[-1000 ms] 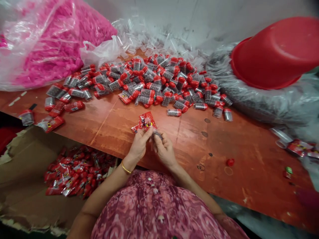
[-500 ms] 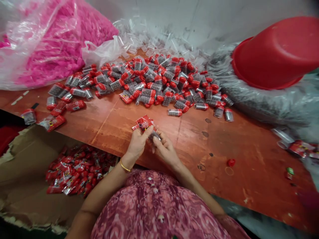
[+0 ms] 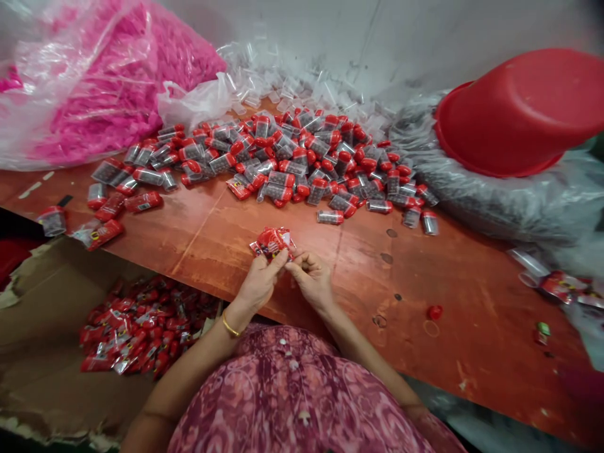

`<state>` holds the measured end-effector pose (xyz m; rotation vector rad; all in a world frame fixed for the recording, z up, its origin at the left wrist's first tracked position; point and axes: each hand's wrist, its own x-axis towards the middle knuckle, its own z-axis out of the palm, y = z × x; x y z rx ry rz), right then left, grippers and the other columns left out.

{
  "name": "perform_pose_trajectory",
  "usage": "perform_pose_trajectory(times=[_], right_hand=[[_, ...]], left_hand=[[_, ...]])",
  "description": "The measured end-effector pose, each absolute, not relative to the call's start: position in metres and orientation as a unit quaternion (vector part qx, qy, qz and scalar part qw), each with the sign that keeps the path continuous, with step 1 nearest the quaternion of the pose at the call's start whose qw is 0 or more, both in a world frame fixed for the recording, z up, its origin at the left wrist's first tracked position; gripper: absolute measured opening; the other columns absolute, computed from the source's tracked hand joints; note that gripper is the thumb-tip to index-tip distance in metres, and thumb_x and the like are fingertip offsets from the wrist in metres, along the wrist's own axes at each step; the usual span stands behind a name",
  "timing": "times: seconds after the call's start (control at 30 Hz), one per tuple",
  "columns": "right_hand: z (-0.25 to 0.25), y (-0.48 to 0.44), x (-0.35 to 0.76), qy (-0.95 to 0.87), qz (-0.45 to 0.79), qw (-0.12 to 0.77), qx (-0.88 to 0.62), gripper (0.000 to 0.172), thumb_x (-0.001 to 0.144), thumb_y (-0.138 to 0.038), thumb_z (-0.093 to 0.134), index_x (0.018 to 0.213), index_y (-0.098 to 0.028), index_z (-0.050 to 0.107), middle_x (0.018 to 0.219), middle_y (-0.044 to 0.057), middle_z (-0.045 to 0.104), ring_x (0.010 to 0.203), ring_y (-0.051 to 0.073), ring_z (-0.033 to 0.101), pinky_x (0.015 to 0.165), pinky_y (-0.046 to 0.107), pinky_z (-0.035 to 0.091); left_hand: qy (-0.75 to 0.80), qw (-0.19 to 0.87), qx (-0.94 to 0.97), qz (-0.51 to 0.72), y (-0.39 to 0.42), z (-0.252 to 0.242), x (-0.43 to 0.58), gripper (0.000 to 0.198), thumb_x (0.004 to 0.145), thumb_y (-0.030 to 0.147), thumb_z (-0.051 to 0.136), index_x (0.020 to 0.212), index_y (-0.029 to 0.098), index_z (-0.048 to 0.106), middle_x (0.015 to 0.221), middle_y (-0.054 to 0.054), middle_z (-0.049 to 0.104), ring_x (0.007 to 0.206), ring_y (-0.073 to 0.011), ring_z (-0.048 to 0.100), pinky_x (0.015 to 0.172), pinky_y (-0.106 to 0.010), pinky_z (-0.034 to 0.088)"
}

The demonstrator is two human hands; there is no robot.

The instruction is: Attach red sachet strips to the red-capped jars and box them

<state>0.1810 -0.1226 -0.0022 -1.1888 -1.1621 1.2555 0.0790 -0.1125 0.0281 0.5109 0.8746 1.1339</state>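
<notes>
Foil packet [image 3: 272, 243] sits right at my fingertips, crumpled red and silver, held up just above the board [image 3: 453, 358] between both hands. The left hand [image 3: 259, 282] is closed on its lower edge, thumb and fingers pinching it. The right hand [image 3: 310, 281] is curled, with its fingertips [image 3: 291, 267] at the packet's near side, but I cannot tell from here whether it grips or only touches. I would expect the packet to weigh almost nothing and to be soft and slippery, so it wants a light pinch at a flat edge, not a squeeze on the lump in its middle, and the thin film could tear. Ahead of the hands lies a heap of clear tubes [image 3: 283, 182] with red caps, pointing every way. Down and to the left of the left hand, a cardboard box [image 3: 56, 314] holds more packets [image 3: 146, 327]. To the right of the right hand a lone red cap [image 3: 435, 312] rests on the board, and farther off an upturned red basin [image 3: 514, 113] sits on a grey sack [image 3: 491, 201].
</notes>
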Motion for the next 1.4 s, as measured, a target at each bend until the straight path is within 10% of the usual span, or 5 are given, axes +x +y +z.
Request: perform_pose_trajectory(times=[0.27, 0.5, 0.63, 0.93, 1.4], right_hand=[[0.012, -0.053, 0.241, -0.645, 0.140, 0.219, -0.719, 0.041, 0.089, -0.038, 0.045, 0.122, -0.016, 0.052, 0.087, 0.011, 0.063, 0.076, 0.022, 0.056, 0.063, 0.031, 0.039], [-0.005, -0.049, 0.250, -0.724, 0.010, 0.105, -0.682, 0.029, 0.089, -0.036, 0.045, 0.101, -0.017, 0.064, 0.107, 0.015, 0.055, 0.090, 0.026, 0.049, 0.071, 0.034, 0.038], [-0.004, -0.079, 0.235, -0.739, 0.023, 0.092, -0.667, 0.026, 0.088, -0.034, 0.047, 0.098, -0.017, 0.065, 0.111, 0.013, 0.056, 0.090, 0.025, 0.048, 0.074, 0.036, 0.037], [-0.005, -0.113, 0.228, -0.725, 0.016, 0.177, -0.665, 0.028, 0.087, -0.037, 0.049, 0.103, -0.019, 0.064, 0.125, 0.014, 0.055, 0.108, 0.030, 0.048, 0.091, 0.049, 0.031], [0.002, -0.072, 0.190, -0.549, 0.451, 0.454, -0.538, 0.039, 0.080, -0.054, 0.048, 0.066, -0.019, 0.056, 0.058, -0.002, 0.053, 0.055, 0.012, 0.047, 0.056, 0.025, 0.040]], left_hand=[[0.774, 0.322, 0.409, 0.361, -0.140, 0.032, -0.069, 0.036, 0.066, 0.054, 0.066, 0.080, 0.021, 0.068, 0.082, -0.001, 0.073, 0.096, -0.0285, 0.063, 0.093, -0.046, 0.044], [0.874, -0.005, 0.476, 0.097, -0.178, 0.036, -0.143, 0.038, 0.075, 0.051, 0.050, 0.103, 0.027, 0.061, 0.122, -0.011, 0.061, 0.117, -0.0438, 0.049, 0.087, -0.069, 0.037], [0.734, 0.047, 0.621, 0.272, -0.140, 0.028, -0.073, 0.037, 0.083, 0.046, 0.045, 0.105, 0.022, 0.064, 0.116, -0.011, 0.065, 0.115, -0.0303, 0.056, 0.097, -0.051, 0.041], [0.613, 0.120, 0.768, 0.139, -0.064, -0.005, 0.059, 0.030, 0.086, 0.037, 0.050, 0.106, 0.025, 0.069, 0.132, -0.011, 0.056, 0.131, -0.0336, 0.039, 0.106, -0.056, 0.028], [0.585, 0.187, 0.693, 0.379, -0.082, 0.015, 0.050, 0.036, 0.082, 0.038, 0.057, 0.115, 0.024, 0.064, 0.138, -0.011, 0.050, 0.135, -0.0289, 0.035, 0.112, -0.052, 0.018]])
